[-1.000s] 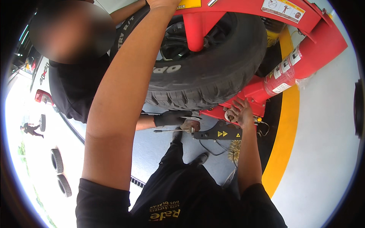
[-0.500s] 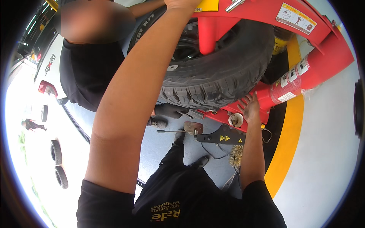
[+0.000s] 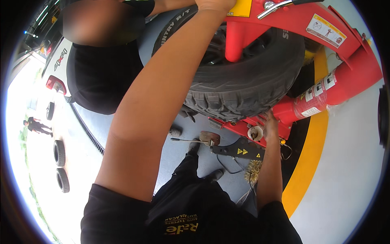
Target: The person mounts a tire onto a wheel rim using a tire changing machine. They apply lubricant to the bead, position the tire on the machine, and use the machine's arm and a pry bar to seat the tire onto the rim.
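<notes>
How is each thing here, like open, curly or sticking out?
Big tire: fitted around a dark wheel.
Red machine arm: stretched over the tire.
White pot: open, something brown inside.
Yellowish hose: coiled.
Left hand: partly cut off; grip unclear.
Right hand: open, fingers extended near the tire.

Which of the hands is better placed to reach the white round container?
Probably the right hand: it is beside the white round container; the left hand is by the red machine arm.
</notes>
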Demonstrator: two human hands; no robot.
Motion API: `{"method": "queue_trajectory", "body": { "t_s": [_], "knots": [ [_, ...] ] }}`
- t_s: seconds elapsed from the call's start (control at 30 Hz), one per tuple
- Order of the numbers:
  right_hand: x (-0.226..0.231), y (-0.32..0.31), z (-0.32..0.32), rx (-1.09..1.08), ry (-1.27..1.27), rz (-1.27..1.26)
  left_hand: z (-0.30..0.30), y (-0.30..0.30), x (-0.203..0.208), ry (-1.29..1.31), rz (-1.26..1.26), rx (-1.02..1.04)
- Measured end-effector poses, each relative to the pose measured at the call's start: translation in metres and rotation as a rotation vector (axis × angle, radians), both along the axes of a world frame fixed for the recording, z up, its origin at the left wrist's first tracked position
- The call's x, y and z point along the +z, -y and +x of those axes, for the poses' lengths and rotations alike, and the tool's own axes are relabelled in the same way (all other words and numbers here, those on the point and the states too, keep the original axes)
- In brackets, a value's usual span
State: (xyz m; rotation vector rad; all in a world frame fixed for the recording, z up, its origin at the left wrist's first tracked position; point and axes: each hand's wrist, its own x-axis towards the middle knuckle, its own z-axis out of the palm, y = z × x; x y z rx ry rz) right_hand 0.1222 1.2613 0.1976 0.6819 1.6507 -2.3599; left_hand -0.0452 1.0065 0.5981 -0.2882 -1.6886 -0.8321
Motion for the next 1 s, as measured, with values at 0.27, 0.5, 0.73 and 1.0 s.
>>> {"method": "queue_trajectory", "body": {
  "t_s": [0.27,0.5,0.73,1.0],
  "knots": [
    [0.010,0.019,0.002,0.012,-0.055,0.014,0.012,0.004,0.002,0.009,0.041,-0.026],
    [0.006,0.012,0.001,0.013,-0.080,-0.018,0.013,0.000,0.003,0.061,0.048,-0.015],
    [-0.010,0.017,0.022,0.009,-0.059,-0.058,0.009,0.002,0.001,-0.020,0.035,-0.064],
    [0.004,0.038,0.042,-0.017,-0.049,-0.027,0.012,0.009,0.004,-0.038,0.032,-0.088]
  ]
}}
